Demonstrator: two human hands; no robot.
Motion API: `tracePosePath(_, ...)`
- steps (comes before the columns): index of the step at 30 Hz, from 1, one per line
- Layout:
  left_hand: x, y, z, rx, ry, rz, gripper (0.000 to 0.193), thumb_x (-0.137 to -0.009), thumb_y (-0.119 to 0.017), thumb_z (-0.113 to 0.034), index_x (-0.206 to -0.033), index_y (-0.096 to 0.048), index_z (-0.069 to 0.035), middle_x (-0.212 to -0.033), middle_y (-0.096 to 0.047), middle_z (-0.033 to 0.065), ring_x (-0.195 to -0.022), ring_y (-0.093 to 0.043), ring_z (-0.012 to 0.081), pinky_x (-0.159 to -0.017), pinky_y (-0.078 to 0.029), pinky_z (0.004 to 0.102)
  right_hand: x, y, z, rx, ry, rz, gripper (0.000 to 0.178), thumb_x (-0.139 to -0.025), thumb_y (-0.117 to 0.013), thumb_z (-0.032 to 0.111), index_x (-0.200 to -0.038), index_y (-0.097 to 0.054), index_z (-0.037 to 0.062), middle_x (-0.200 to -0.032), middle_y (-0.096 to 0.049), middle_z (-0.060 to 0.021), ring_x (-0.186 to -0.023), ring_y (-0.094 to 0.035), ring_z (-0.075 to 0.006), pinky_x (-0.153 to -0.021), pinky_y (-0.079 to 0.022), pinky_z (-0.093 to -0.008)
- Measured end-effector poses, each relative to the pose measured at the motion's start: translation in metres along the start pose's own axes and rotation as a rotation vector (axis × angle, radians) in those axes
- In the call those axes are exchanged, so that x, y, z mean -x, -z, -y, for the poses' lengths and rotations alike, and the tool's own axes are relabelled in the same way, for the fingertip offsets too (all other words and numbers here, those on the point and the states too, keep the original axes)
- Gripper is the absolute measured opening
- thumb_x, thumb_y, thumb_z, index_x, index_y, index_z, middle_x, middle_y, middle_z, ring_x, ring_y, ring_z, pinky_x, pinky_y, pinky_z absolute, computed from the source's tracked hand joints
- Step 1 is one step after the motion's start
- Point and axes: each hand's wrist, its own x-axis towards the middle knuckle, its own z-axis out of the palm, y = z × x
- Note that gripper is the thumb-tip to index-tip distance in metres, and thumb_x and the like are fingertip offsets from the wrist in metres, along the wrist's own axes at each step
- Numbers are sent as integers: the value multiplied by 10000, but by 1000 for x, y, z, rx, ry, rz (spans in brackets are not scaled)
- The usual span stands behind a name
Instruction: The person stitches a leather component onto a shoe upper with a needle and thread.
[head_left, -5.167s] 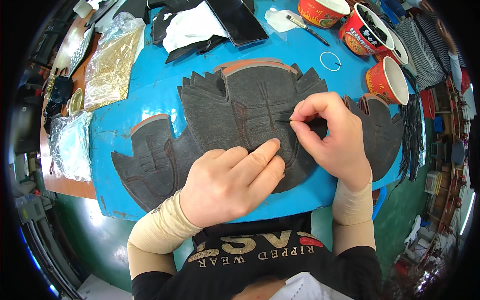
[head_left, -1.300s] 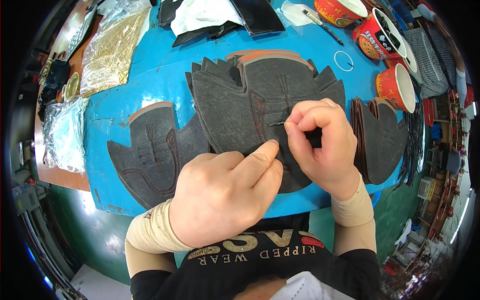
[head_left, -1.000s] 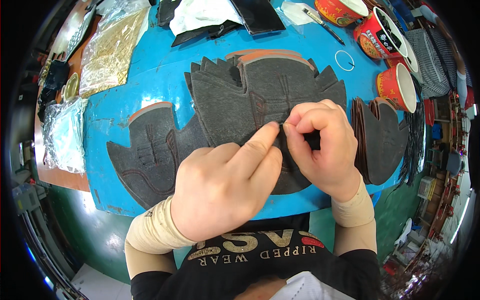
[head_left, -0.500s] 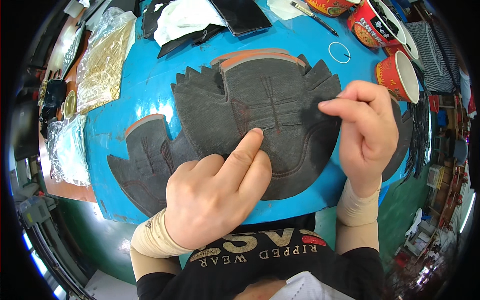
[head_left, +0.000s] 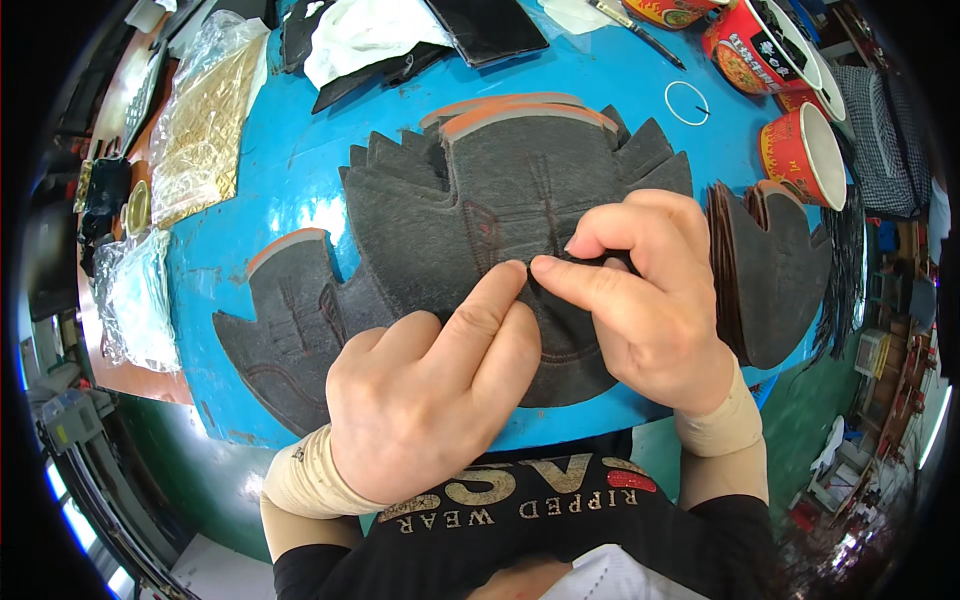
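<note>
Left hand (head_left: 430, 400) flat, fingers pressing the dark grey felt piece (head_left: 480, 220) on blue surface (head_left: 300, 170); right hand (head_left: 650, 290) pinching its fold.

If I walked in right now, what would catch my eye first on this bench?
Probably the two hands meeting at the middle: the left hand and right hand press on a dark grey shoe-upper piece spread on the bright blue table. Red paper cups stand at the far right, and crinkled gold foil lies far left.
</note>
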Motion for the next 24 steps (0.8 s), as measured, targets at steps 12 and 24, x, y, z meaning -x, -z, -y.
tracePosePath(12,-3,0,2,0,-29,-19,223,-620,-733,-54,-819,-631,-56,-1034,-702,79,-487,-517,108,-455,-429,247,5,7,-7,-235,-227,-191,371,-641,-492,-184,-886,-672,29,-1019,-583,-127,-819,-561,-213,-678,-462,-284)
tracePosePath(24,-2,0,3,14,-50,-83,229,-601,-714,-29,-812,-624,-47,-1043,-701,130,-487,-522,112,-430,-407,244,10,0,-12,-352,-309,-285,332,-703,-417,-183,-892,-614,7,-1091,-562,-139,-785,-521,-136,-634,-420,-226)
